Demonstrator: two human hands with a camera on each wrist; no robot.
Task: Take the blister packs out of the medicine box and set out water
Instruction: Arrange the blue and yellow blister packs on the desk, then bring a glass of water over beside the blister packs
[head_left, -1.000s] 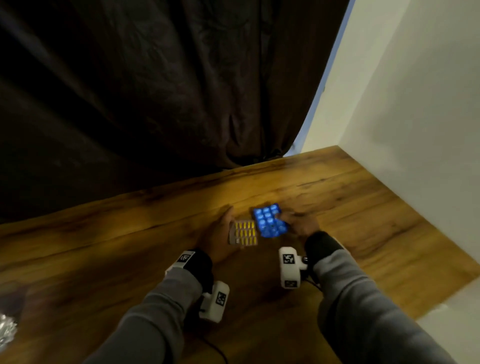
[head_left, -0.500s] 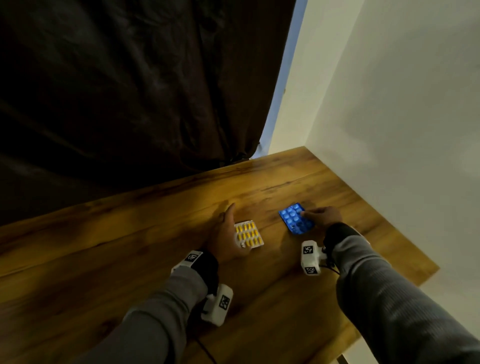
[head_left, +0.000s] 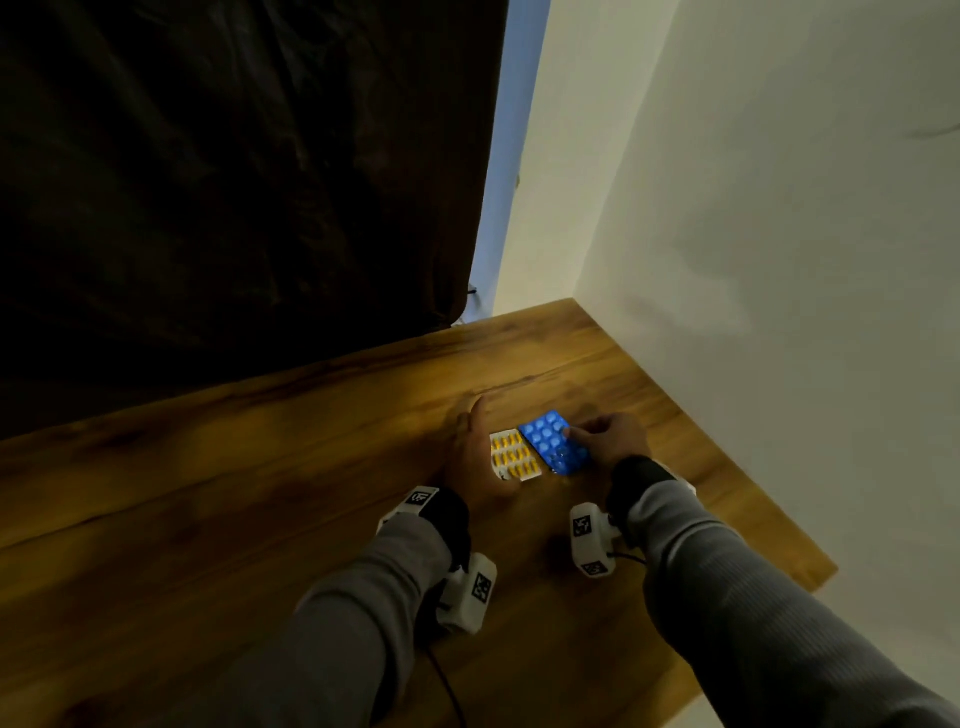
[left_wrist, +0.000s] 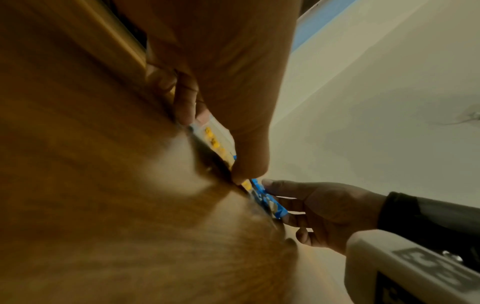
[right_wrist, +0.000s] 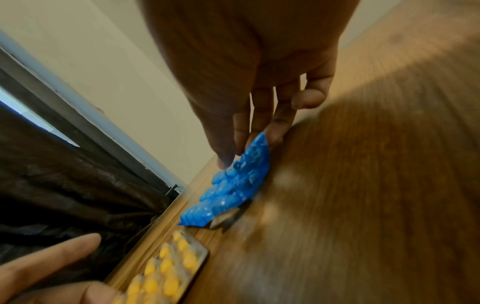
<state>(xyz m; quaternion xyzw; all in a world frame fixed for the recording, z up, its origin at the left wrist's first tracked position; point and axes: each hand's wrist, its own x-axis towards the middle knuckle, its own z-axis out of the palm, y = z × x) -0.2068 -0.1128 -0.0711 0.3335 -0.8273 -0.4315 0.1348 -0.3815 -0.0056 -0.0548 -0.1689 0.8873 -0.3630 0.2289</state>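
Note:
Two blister packs lie side by side on the wooden table (head_left: 260, 493). The yellow-pill blister pack (head_left: 514, 456) (left_wrist: 215, 142) (right_wrist: 166, 269) lies flat, and my left hand (head_left: 475, 460) holds its left edge between the thumb and a curled finger, with the index finger stretched out on the wood. The blue blister pack (head_left: 553, 441) (left_wrist: 265, 199) (right_wrist: 233, 185) sits just to its right. My right hand (head_left: 605, 441) (right_wrist: 249, 131) pinches the blue pack's right edge, thumb on top, and that edge is tilted up. No medicine box or water is in view.
A dark curtain (head_left: 234, 182) hangs along the table's far edge. A white wall (head_left: 779, 260) runs close along the right side. The table's right corner (head_left: 831, 571) is near my right forearm. Something small and silvery (right_wrist: 223, 220) pokes out beneath the blue pack.
Half a second ago the blue pack lay apart to the right; my right hand has brought it back against the yellow pack. My left hand has stayed on the yellow pack.

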